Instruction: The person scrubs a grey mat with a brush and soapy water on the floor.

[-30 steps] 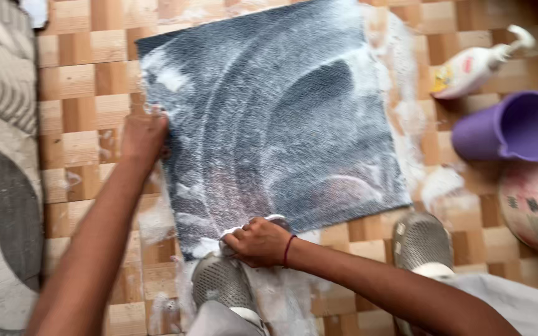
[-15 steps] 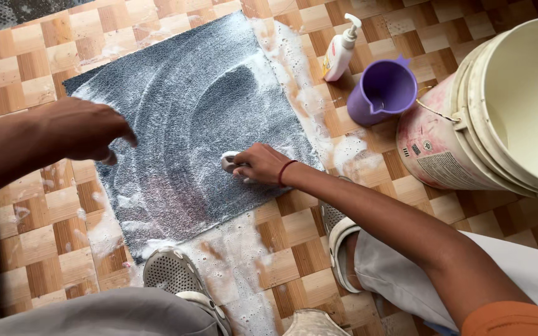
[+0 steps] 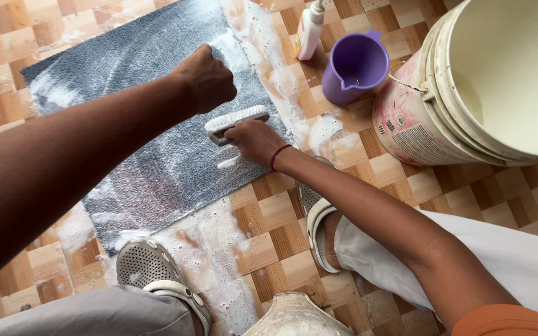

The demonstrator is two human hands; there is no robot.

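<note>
The floor (image 3: 406, 186) is covered with tiles in a wood-block pattern, brown and beige squares set in a checker. Just beside the grip and below it, white soapy foam (image 3: 207, 242) lies wet on the tiles. More foam (image 3: 263, 43) runs above the grip. The light is even and soft, like daylight, with no hard shadows.

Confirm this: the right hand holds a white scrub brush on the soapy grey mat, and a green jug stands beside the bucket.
Not quite: the head view shows the jug is purple. The rest holds: right hand, white scrub brush, grey mat, bucket.
</note>
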